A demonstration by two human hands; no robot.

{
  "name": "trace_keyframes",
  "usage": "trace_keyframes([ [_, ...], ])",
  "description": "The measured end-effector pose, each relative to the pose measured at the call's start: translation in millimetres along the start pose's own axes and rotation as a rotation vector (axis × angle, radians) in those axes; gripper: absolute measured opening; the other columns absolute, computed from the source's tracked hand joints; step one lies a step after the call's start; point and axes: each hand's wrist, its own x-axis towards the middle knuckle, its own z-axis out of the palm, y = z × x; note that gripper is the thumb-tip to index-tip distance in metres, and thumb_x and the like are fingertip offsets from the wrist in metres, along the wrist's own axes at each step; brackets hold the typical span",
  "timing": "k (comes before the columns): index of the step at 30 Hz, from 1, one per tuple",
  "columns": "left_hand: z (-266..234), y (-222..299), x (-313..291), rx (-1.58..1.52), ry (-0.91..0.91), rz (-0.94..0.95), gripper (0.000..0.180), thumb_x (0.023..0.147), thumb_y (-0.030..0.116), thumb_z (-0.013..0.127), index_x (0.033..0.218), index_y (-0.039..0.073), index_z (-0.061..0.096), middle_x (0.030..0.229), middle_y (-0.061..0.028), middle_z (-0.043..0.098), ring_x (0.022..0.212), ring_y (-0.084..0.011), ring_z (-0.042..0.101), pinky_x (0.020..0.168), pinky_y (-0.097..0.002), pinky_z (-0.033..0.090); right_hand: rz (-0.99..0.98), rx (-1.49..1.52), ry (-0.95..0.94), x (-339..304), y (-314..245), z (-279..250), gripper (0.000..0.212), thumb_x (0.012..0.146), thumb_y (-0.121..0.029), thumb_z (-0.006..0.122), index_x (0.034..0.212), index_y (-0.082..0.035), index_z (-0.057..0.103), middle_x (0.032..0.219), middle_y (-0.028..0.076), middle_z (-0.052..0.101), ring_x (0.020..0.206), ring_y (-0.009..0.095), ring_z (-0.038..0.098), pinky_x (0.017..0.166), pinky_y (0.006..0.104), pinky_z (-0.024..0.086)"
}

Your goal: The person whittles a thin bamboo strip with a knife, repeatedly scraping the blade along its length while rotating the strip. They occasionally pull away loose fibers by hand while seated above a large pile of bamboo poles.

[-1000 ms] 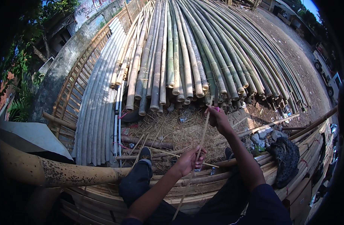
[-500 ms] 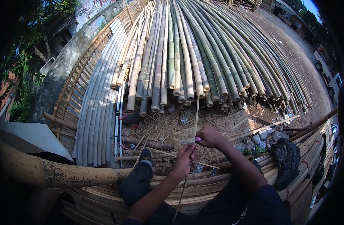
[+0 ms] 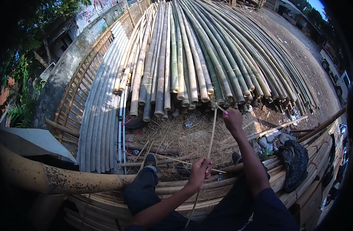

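Low in the middle, my left hand (image 3: 200, 172) is closed around a thin pale bamboo strip (image 3: 212, 134). One end of the strip runs up and away toward the pile of poles; the other hangs down between my legs. Farther out and to the right, my right hand (image 3: 233, 121) grips a knife (image 3: 219, 107) with a bit of pink at its handle. The blade points up and left, against or very close to the upper part of the strip; contact is hard to tell.
A large pile of bamboo poles (image 3: 160, 92) fans out ahead. A thick bamboo pole (image 3: 80, 182) lies at the near left, beside corrugated sheets (image 3: 101, 100). Split bamboo lengths (image 3: 176, 200) lie under me. A dark cloth-like lump (image 3: 292, 165) rests at the right.
My right hand has moved up, away and slightly right along the strip with the knife. My left hand has shifted down and to the right, still gripping the strip.
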Motion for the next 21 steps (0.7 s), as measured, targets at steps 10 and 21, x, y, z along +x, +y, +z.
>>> trace_keyframes([
  [10, -13.7, 4.9, 3.7, -0.145, -0.080, -0.141, 0.021, 0.098, 0.026, 0.045, 0.089, 0.006, 0.048, 0.058, 0.0048, 0.033, 0.046, -0.0024, 0.025, 0.040, -0.0187, 0.019, -0.576, 0.132, -0.331, -22.6, -20.5, 5.8, 0.021, 0.072, -0.024, 0.057, 0.062, -0.006, 0.058, 0.064, 0.018, 0.058, 0.066, 0.038, 0.058, 0.062, 0.0502, 0.045],
  [21, -0.9, -8.9, -1.4, 0.012, -0.077, -0.156, 0.016, 0.096, 0.021, 0.048, 0.088, 0.008, 0.046, 0.057, 0.0046, 0.032, 0.045, -0.0023, 0.026, 0.039, -0.0184, 0.017, -0.143, -0.141, 0.050, 1.3, 28.5, -9.4, 0.018, 0.070, -0.024, 0.058, 0.062, -0.008, 0.064, 0.061, 0.015, 0.060, 0.062, 0.035, 0.061, 0.059, 0.0466, 0.048],
])
